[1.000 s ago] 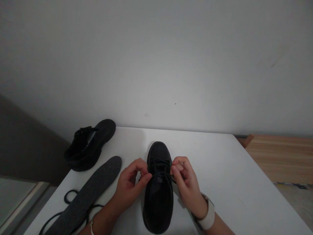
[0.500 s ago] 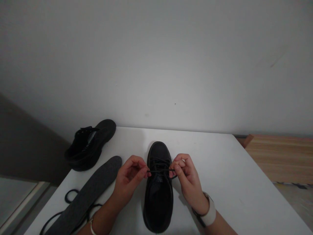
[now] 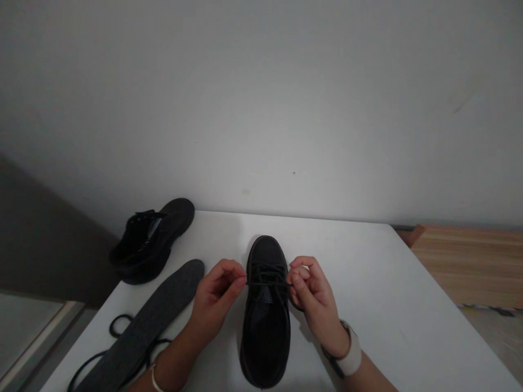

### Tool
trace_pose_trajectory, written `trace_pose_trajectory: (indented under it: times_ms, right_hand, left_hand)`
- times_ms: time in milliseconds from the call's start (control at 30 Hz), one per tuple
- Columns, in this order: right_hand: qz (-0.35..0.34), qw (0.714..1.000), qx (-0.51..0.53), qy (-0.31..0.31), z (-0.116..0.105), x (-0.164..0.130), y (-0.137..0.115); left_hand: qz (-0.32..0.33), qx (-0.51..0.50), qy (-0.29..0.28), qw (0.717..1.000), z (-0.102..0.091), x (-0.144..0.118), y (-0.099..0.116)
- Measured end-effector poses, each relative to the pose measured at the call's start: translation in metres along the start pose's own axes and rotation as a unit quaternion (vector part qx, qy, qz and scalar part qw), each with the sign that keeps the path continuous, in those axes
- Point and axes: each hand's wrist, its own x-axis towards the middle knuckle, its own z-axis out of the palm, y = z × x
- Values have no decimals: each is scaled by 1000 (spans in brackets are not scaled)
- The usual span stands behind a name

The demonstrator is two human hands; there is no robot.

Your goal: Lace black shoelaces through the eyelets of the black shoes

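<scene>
A black shoe [image 3: 266, 332] stands upright on the white table, its toe pointing away from me. Across its upper runs a black shoelace [image 3: 268, 283], stretched between both hands. My left hand [image 3: 220, 294] pinches the lace between thumb and fingers at the shoe's left side. On the other side my right hand [image 3: 311, 296] is closed on the lace too, and a loop of it hangs below those fingers. The exact ends of the lace are hidden in my fingers.
A second black shoe [image 3: 149, 245] lies tilted at the table's back left corner. Nearer me are a grey insole [image 3: 147, 326] and a loose black lace [image 3: 118, 325] partly beneath it. The white table [image 3: 368, 283] meets a grey wall behind; a wooden surface [image 3: 469, 264] is at right.
My hands have drawn slightly farther apart, and the lace between them spans a little more width. A loop below my right hand shows more clearly. The shoe has hardly moved.
</scene>
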Motion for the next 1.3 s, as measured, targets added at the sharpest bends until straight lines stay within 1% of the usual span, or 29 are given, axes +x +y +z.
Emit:
trace_pose_trajectory:
  times_ms: [100,233,300,400,500,567,600,633,700,767,800,867,1000,1100,1167,1300]
  right_hand:
    - [4,1000,-13,-8,0,-1,-3]
    - [-4,999,-12,-34,-1,-2,-8]
    - [-12,999,5,-44,-4,-3,-9]
    - [-15,997,57,-47,-9,-3,-10]
    - [-7,993,93,-76,-13,-2,-10]
    - [-18,993,75,-87,-12,-2,-9]
    - [-31,995,54,-78,-11,-1,-9]
    - [-47,997,28,-59,-10,-1,-8]
    - [-87,996,-31,0,-7,0,-5]
    - [-123,988,-82,54,-5,1,-3]
    - [-133,984,-101,68,-5,1,-2]
    - [-130,981,-126,64,-7,2,-1]
    - [-69,982,-173,0,-11,2,-1]
    - [-44,977,-209,-28,-11,3,-2]
    - [-38,978,-203,-23,-10,4,-3]
    - [-47,982,-184,18,-11,7,-8]
  left_hand:
    - [-6,7,1,1000,-1,-1,1]
    - [-33,-7,0,999,-2,-2,-1]
    - [-41,-13,2,999,-2,-2,-2]
    - [-42,-11,4,999,-1,-1,0]
    - [-46,-11,-3,999,0,-1,2]
    - [-48,-13,-9,999,0,0,2]
    - [-48,-15,-11,999,0,0,1]
    - [-48,-17,-13,999,0,0,0]
    - [-47,-20,-17,999,-2,-1,-2]
    - [-48,-19,-19,999,-2,-1,-3]
    - [-49,-15,-19,999,-2,-1,-3]
    - [-51,-3,-14,999,-2,-1,-2]
    - [-50,46,-11,998,2,3,1]
    - [-51,86,-17,995,4,6,0]
    - [-51,106,-32,993,4,7,-1]
    - [-38,134,-60,988,4,7,-3]
